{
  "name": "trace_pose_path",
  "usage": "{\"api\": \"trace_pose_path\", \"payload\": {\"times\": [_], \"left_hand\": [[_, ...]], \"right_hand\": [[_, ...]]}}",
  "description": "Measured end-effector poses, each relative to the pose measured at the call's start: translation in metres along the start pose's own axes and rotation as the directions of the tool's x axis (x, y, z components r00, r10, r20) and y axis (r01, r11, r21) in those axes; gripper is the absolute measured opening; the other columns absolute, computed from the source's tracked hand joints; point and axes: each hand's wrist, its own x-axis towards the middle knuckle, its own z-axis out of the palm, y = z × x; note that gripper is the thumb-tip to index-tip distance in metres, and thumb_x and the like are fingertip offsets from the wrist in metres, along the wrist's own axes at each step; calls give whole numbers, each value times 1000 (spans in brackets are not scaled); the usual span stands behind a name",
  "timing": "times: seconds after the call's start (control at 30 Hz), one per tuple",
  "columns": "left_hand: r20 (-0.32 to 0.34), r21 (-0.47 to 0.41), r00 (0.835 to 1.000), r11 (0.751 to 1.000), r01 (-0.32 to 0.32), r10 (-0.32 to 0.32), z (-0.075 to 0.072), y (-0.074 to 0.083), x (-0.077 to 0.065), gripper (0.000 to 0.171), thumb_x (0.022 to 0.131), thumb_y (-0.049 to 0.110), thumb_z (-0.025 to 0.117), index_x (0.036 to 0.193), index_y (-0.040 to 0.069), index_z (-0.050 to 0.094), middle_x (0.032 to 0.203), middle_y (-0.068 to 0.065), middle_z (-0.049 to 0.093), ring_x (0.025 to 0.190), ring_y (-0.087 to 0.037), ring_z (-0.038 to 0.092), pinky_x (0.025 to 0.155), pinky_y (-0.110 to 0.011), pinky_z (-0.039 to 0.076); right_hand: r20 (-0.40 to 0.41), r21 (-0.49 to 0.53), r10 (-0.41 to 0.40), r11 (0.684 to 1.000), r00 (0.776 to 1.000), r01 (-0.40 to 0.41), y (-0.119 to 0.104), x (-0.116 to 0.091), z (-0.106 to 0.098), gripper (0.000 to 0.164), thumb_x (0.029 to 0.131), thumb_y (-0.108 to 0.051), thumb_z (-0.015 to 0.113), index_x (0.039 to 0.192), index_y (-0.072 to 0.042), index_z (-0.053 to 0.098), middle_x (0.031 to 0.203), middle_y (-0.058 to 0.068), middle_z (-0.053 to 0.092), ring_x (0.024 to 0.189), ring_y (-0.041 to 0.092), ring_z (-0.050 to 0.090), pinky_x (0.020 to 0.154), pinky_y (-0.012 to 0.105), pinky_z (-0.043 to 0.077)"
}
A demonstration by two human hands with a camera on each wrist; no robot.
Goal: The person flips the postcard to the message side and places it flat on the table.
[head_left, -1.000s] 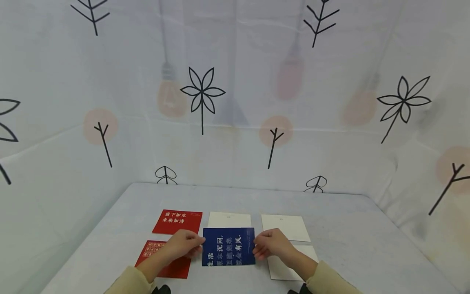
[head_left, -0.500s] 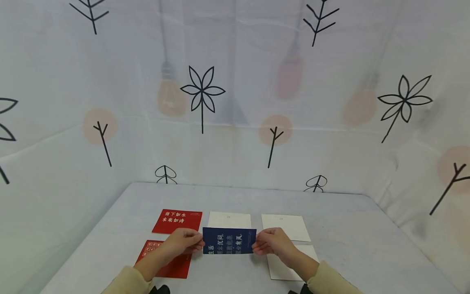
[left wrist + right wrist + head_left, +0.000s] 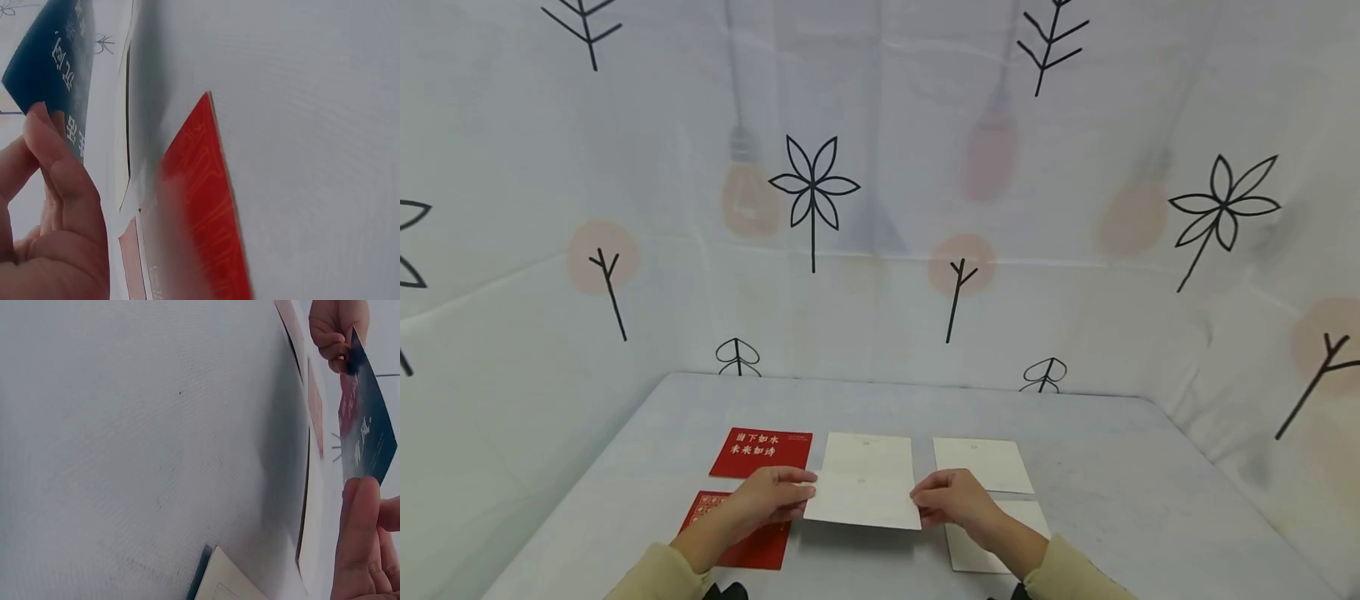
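Both hands hold one postcard (image 3: 861, 502) by its short ends above the table. Its off-white back faces up in the head view. From below, its dark blue side with white characters shows in the left wrist view, the blue face (image 3: 47, 69), and in the right wrist view. My left hand (image 3: 769, 497) pinches the left end between thumb and fingers. At the right end, my right hand (image 3: 958, 502) pinches it the same way. A shadow lies on the table under it. Just beyond lies a white-backed card (image 3: 869, 448), its near part hidden.
A red card with white characters (image 3: 762, 452) lies back left. Nearer, another red card (image 3: 760, 546) is partly under my left forearm. On the right lie two off-white cards, the far card (image 3: 983, 465) and the near card (image 3: 977, 550), partly behind my right hand. Patterned cloth walls surround the table.
The held postcard has tipped over: its blue printed face was toward the head camera, foreshortened half a second ago, and now its off-white back shows. Both hands keep their hold, nearly in place.
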Motion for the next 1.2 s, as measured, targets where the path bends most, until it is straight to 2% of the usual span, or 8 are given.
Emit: {"api": "trace_pose_path", "payload": {"times": [0.13,0.23,0.33,0.57,0.73,1.03,1.2], "left_hand": [[-13,42,1000,999,11,-10,2,0,0,59,80,26,74,126,-4,52,82,-7,67,68,-16,64,67,-29,54],[-16,86,1000,996,7,-6,2,-1,-1,55,80,24,74,123,-4,54,83,-6,67,67,-16,64,66,-29,55],[-15,125,1000,992,-12,14,3,-2,-2,50,80,22,74,120,-4,57,85,-6,67,66,-16,64,65,-29,55],[-27,207,999,978,-39,46,8,-3,-4,46,78,20,76,115,-3,60,83,-5,65,65,-15,63,63,-29,55],[-31,265,998,963,-51,61,10,-4,-4,41,77,16,77,110,-3,62,79,-4,63,62,-14,63,61,-28,54],[-75,330,997,944,2,24,15,-1,-6,36,74,15,79,103,0,64,73,-5,60,56,-13,62,58,-26,53],[-69,328,998,944,13,10,17,1,-7,37,73,15,80,102,0,62,72,-5,60,55,-13,63,56,-26,53]], "right_hand": [[-25,-28,20,999,999,-21,-1,-1,1,30,79,1,67,106,10,57,73,7,63,62,16,62,60,31,55],[-24,-35,33,999,999,-34,-1,-2,2,41,78,4,67,115,11,52,73,8,63,60,16,62,60,32,55],[-13,-30,52,998,999,-52,-2,-3,3,45,77,6,67,118,14,49,75,8,62,60,16,62,60,31,55],[3,-32,89,996,996,-89,1,-5,5,48,76,8,67,119,15,47,78,10,61,61,16,62,58,29,54],[3,-73,92,993,996,-92,5,-6,8,48,76,9,67,119,14,47,76,10,59,57,15,61,56,29,54],[-22,-188,80,979,997,-82,11,-4,12,47,72,8,70,114,11,51,69,6,58,51,12,59,53,26,52],[-47,-242,55,968,997,-65,12,-4,14,45,70,8,72,111,9,54,67,5,56,50,13,60,52,27,52]]}}
